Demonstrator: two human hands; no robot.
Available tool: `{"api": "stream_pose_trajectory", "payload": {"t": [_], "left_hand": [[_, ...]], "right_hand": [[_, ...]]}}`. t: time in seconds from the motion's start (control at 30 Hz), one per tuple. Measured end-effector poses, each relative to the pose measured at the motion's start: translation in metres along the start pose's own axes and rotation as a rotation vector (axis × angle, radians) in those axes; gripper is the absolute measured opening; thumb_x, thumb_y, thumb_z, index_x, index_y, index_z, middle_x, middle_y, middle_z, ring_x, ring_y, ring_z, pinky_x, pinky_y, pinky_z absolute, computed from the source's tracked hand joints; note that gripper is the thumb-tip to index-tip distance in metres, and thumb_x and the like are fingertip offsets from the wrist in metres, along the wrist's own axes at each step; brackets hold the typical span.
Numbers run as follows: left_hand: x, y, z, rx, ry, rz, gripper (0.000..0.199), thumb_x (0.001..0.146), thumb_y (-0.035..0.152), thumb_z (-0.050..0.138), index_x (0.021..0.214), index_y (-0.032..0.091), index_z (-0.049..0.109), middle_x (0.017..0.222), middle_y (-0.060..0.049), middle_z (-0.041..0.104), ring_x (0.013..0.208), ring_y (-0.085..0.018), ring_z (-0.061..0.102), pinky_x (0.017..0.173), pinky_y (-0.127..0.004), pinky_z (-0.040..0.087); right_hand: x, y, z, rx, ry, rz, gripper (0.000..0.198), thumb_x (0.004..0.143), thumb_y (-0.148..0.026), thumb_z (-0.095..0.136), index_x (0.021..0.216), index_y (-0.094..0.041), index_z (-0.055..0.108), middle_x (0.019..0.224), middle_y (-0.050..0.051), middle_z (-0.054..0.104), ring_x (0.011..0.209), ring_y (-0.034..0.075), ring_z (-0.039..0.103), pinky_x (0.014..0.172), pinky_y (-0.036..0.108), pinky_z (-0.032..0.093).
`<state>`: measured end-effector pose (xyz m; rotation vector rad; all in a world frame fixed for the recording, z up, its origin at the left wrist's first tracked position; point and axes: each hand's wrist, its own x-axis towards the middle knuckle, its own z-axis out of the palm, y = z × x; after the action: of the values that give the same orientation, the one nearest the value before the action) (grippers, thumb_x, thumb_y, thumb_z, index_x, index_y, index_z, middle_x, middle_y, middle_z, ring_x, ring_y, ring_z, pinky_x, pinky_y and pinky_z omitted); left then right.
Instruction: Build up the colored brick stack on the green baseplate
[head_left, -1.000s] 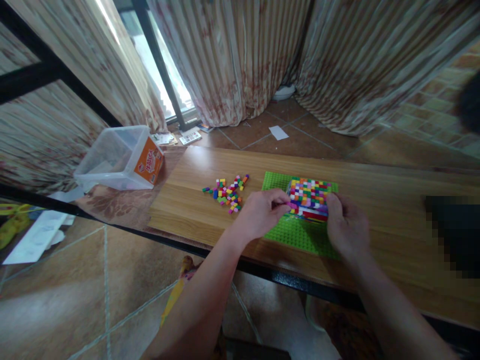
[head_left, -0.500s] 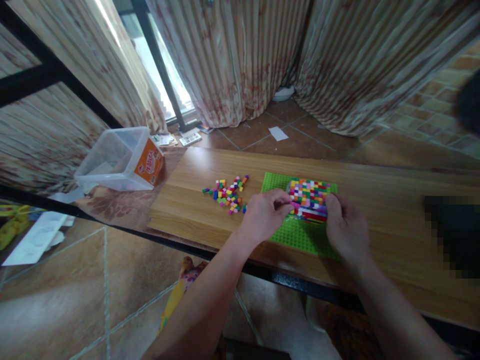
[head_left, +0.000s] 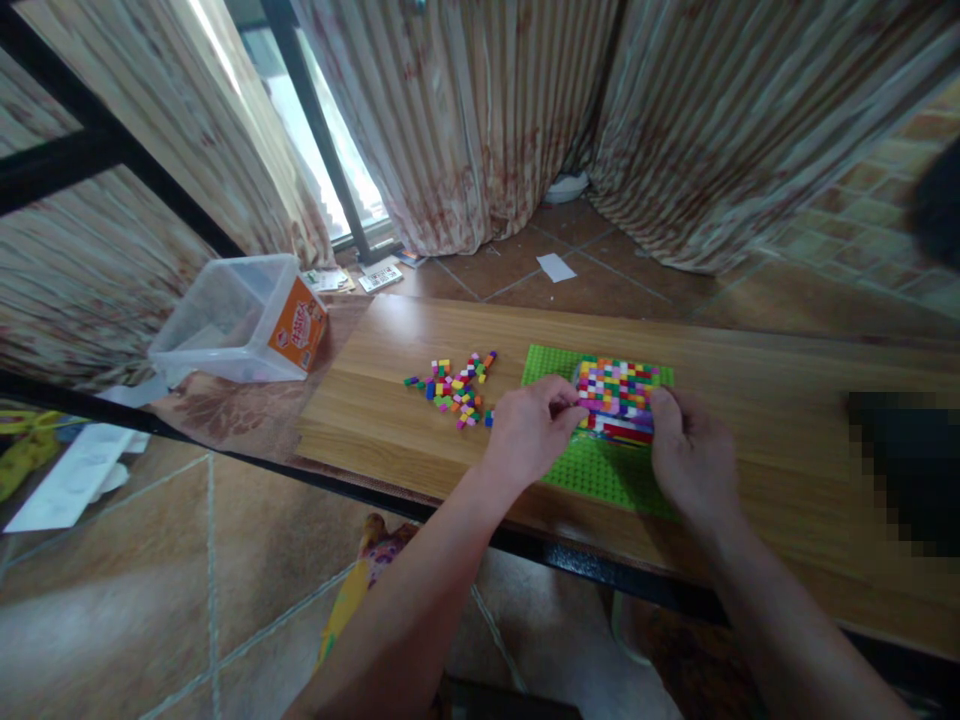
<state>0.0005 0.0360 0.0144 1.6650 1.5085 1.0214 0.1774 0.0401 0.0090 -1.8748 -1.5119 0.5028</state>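
A block built of many small coloured toy bricks stands on a green studded baseplate. At its near left corner my left hand is closed in a pinch, with a pink brick at the fingertips, partly covered by them. My right hand grips the right side of the block, its thumb on the near right corner and the other fingers mostly hidden. Left of the baseplate lies a loose pile of small bricks in mixed colours. One blue brick sits close to my left hand.
The wooden tabletop carries all of this. Beyond its left end, a clear plastic bin with an orange label rests on a brown cloth. Curtains hang behind, and a white paper lies on the tiled floor.
The pink brick at my left fingertips now sits level with the row at the block's near edge. Both hands have barely shifted.
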Motion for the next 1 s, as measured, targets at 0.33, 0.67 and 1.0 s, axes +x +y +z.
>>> {"api": "stream_pose_trajectory", "payload": {"t": [0.33,0.67,1.0], "left_hand": [[0.0011,0.0006,0.0011,0.022,0.017,-0.022,0.01,0.084,0.027,0.069,0.077,0.02,0.066,0.072,0.001,0.07,0.068,-0.014,0.063,0.065,-0.026,0.046],[-0.0005,0.0077,-0.0035,-0.038,-0.021,-0.033,0.009,0.086,0.025,0.062,0.082,0.018,0.066,0.075,-0.001,0.071,0.068,-0.013,0.062,0.064,-0.025,0.045],[0.003,-0.0017,0.0056,-0.023,0.022,-0.018,0.02,0.091,0.03,0.06,0.076,0.017,0.064,0.065,0.002,0.063,0.06,-0.011,0.055,0.059,-0.024,0.04]], "right_hand": [[-0.0005,0.0016,0.0004,0.024,0.006,-0.006,0.055,0.094,-0.057,0.035,0.103,-0.019,0.073,0.09,0.011,0.072,0.081,0.026,0.062,0.074,0.037,0.043],[0.0004,0.0021,-0.0001,0.005,0.005,-0.013,0.056,0.094,-0.056,0.034,0.104,-0.018,0.074,0.09,0.011,0.072,0.08,0.026,0.061,0.071,0.037,0.042],[0.0005,0.0044,0.0012,0.011,0.008,-0.015,0.058,0.093,-0.058,0.034,0.107,-0.018,0.074,0.091,0.013,0.073,0.08,0.027,0.062,0.071,0.037,0.043]]}}
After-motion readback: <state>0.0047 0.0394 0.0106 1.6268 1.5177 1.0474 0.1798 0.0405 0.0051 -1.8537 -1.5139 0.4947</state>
